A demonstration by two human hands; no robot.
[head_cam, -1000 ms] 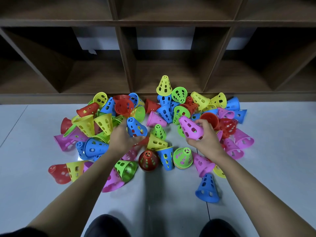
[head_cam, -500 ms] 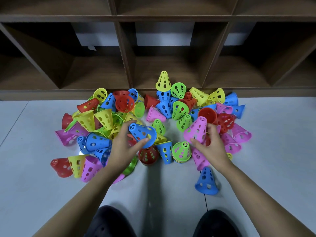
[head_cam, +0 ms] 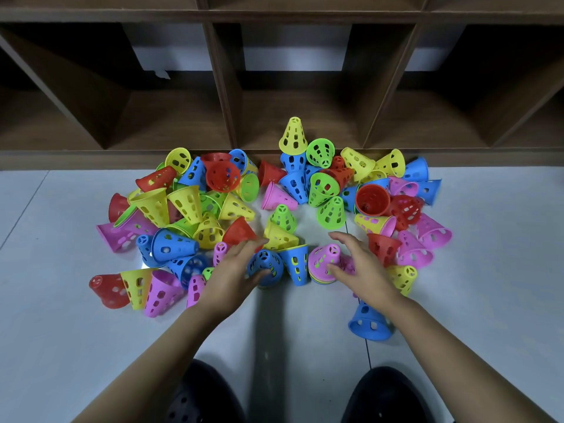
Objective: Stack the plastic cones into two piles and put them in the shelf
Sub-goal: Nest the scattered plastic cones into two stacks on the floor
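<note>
Several perforated plastic cones in red, yellow, blue, green and pink lie scattered on the pale floor (head_cam: 488, 300) in front of a brown wooden shelf (head_cam: 91, 160). A blue cone (head_cam: 265, 260) now sits small end up on a low stack near the middle. My left hand (head_cam: 230, 271) is spread around it, thumb touching its side, fingers straight. To its right, a pink cone (head_cam: 323, 257) tops a second low stack with green and yellow rims showing beneath. My right hand (head_cam: 364, 270) hovers beside it with straight fingers, holding nothing.
The shelf's bottom compartments (head_cam: 299, 117) stand open just behind the cones. A lone blue cone (head_cam: 367, 323) stands upright under my right forearm. My two dark shoes (head_cam: 387, 392) are at the bottom edge.
Both hands brought their cones down and toward me. The blue cone went onto the left stack and the pink cone onto the right stack. Both hands have loosened their grip.
</note>
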